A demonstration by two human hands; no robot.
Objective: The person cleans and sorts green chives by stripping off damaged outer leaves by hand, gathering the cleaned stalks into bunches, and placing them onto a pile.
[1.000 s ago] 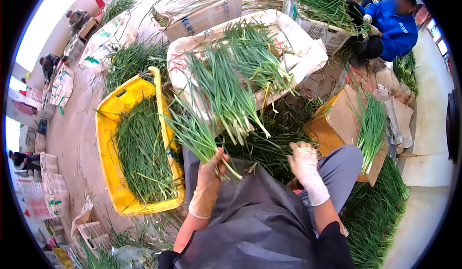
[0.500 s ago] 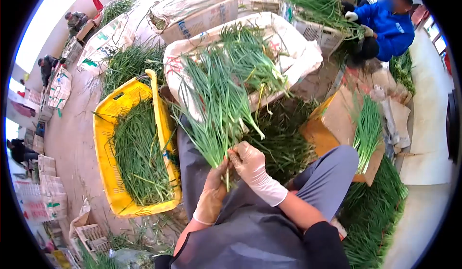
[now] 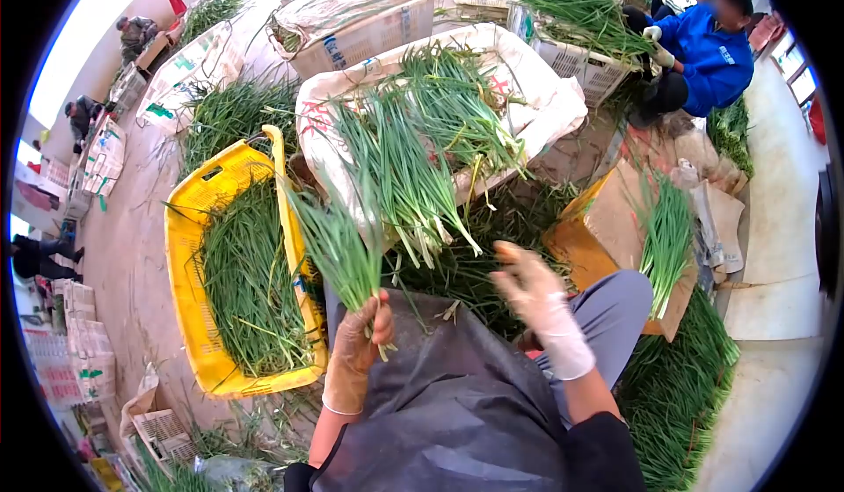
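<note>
Your left hand (image 3: 359,338) is gripping green stalks (image 3: 350,279) by their pale ends (image 3: 385,351) near the yellow crate (image 3: 198,316), seemingly leaving the leaves (image 3: 330,237) free; your right hand (image 3: 534,286) (fingers parted, apparently empty) is hovering apart.

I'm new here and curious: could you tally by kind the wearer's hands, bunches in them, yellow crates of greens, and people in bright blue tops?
Hands: 2 (left hand, right hand)
Held bunch: 1
Yellow crate of greens: 1
Person in bright blue top: 1
Total: 5
</note>
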